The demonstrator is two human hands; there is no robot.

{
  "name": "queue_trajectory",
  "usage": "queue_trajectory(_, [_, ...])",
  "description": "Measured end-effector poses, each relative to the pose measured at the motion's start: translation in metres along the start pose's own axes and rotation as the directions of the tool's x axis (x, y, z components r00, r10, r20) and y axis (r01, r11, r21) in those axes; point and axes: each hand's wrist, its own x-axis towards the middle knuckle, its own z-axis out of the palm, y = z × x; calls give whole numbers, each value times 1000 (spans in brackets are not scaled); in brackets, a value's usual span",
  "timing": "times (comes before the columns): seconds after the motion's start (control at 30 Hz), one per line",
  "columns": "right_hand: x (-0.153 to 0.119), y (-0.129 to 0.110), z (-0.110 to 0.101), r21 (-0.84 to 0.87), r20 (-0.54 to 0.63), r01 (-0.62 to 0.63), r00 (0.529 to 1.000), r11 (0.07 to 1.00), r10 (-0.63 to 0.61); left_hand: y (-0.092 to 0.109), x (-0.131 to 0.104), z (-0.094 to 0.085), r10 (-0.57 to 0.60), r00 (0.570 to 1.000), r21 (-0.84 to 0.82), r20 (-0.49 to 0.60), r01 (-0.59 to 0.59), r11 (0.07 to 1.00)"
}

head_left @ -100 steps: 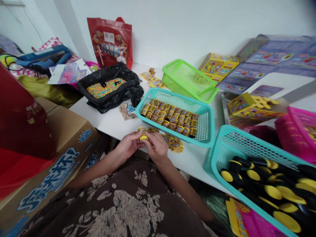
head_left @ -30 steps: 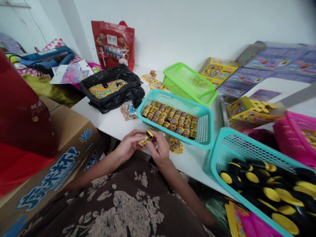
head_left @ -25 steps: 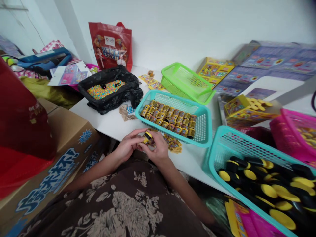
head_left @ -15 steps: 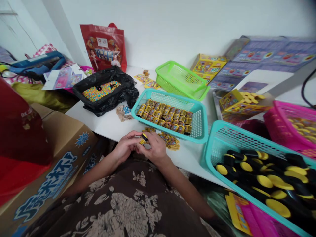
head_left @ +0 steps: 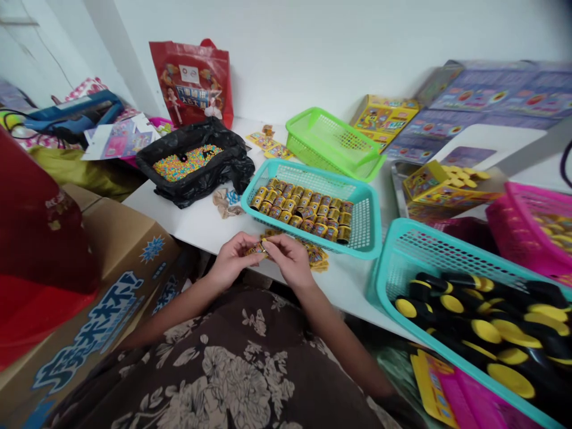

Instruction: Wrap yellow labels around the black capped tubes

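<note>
My left hand [head_left: 235, 256] and my right hand [head_left: 290, 257] meet at the table's front edge, fingers closed round a small yellow label piece [head_left: 261, 248]. Its shape is partly covered by my fingers. Yellow printed labels [head_left: 318, 257] lie on the table just beyond and to the right of my right hand. Behind them, a turquoise basket [head_left: 370, 229] holds rows of small yellow-wrapped cylinders [head_left: 308, 210].
A black-lined bin [head_left: 149, 173] of colourful beads stands back left, a red bag [head_left: 194, 83] behind it. A green basket [head_left: 313, 140] sits at the back. At right, another turquoise basket [head_left: 386, 268] holds black-and-yellow pieces. A cardboard box [head_left: 134, 262] stands left.
The yellow-and-black piece between my fingers has turned, and now shows mostly its yellow printed side. My hands have shifted slightly, the right one a little to the right. The view has moved slightly.
</note>
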Motion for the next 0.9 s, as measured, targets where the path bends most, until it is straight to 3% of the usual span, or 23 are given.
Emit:
queue_trajectory(0.17, [2, 2, -6, 231, 102, -67, 994, 971, 44, -3, 2, -2, -132, 990, -93, 41, 135, 987])
queue_trajectory(0.33, [6, -3, -17, 59, 171, 119, 977, 991, -127, -2, 4, -3, -203, 971, -229, 127, 228, 946])
queue_trajectory(0.47, [7, -1, -20, 91, 208, 134, 966, 987, -151, -3, 6, -5, -241, 948, -292, 208, 295, 910])
queue_trajectory(0.63, [2, 3, -12, 152, 107, 77, 990, 985, -94, 0, 6, -3, -234, 958, -291, 162, 274, 917])
queue_trajectory(0.8, [1, 3, -5, 68, 43, 155, 986, 986, -158, 6, 4, 2, -233, 966, -272, 116, 256, 928])
queue_trajectory(0.9, [2, 3, -3, 70, 2, 128, 992, 989, -129, 6, 3, 3, -236, 965, -260, 114, 258, 931])
